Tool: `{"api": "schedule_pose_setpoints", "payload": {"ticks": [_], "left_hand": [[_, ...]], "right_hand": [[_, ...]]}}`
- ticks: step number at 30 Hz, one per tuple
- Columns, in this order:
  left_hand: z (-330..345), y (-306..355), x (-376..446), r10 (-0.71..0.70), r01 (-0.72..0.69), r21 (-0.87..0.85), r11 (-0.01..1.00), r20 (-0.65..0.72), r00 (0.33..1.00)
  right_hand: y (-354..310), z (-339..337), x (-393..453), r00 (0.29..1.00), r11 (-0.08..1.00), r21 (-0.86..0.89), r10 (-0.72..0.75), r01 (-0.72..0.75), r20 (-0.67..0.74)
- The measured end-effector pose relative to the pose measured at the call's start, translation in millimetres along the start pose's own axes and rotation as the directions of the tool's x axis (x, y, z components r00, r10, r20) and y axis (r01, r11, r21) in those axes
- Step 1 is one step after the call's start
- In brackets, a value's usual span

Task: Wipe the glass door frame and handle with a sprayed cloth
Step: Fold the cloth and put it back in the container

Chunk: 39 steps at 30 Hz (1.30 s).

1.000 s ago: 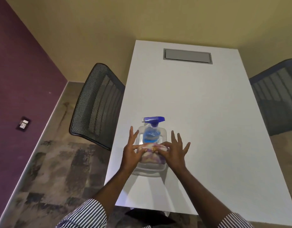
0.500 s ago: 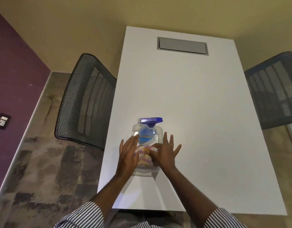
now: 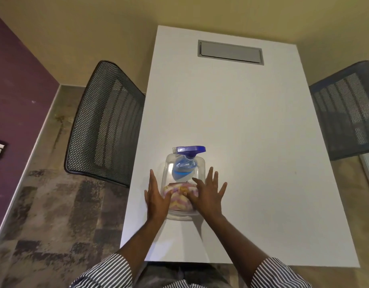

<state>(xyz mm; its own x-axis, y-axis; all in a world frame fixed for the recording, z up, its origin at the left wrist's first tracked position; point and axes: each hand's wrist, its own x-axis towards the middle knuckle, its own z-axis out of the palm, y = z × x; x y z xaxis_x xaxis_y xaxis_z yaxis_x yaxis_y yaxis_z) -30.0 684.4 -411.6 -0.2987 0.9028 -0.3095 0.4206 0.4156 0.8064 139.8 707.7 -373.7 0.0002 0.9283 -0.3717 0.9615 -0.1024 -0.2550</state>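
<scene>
right chair (image 3: 345, 109) cropped — cloth (image 3: 180, 199) partly hidden

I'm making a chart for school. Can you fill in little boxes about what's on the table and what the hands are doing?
table: white table
tub: clear plastic tub near the front edge
bottle: blue spray bottle inside the tub
cloth: pink and yellow cloth inside the tub
left hand: open, against the tub's side
right hand: open, fingers on the cloth
chairs: one mesh chair each side

two chairs (image 3: 104, 121), (image 3: 345, 113); one table (image 3: 231, 121); one spray bottle (image 3: 184, 165); one cloth (image 3: 179, 197); one tub (image 3: 201, 165)
</scene>
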Motion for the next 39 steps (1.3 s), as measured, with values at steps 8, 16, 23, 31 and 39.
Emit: {"api": "schedule_pose_setpoints", "payload": {"ticks": [8,16,23,31,39], "left_hand": [[1.8,8.7,2.7,-0.041,0.041,-0.001,0.999,0.007,0.999],[10.1,14.5,1.9,-0.142,0.143,0.047,0.989,-0.018,0.99],[13.2,10.5,1.9,-0.188,0.19,0.04,0.981,-0.036,0.981],[21.8,6.2,-0.6,-0.208,0.209,0.0,0.978,-0.039,0.977],[26.3,2.7,-1.8,-0.247,0.242,-0.069,0.968,-0.085,0.965]], "right_hand": [[9.0,-9.8,-34.0,0.961,0.966,-0.234,-0.162,0.108,-0.225],[4.7,10.4,-10.4,0.998,0.941,-0.333,-0.064,0.062,0.004],[13.5,-11.6,-14.1,0.993,0.961,-0.274,-0.06,0.029,-0.104],[7.0,7.3,-18.3,0.983,0.943,-0.31,-0.155,0.117,-0.102],[13.6,-0.1,-4.6,0.988,0.94,-0.335,-0.021,0.073,0.155]]}}
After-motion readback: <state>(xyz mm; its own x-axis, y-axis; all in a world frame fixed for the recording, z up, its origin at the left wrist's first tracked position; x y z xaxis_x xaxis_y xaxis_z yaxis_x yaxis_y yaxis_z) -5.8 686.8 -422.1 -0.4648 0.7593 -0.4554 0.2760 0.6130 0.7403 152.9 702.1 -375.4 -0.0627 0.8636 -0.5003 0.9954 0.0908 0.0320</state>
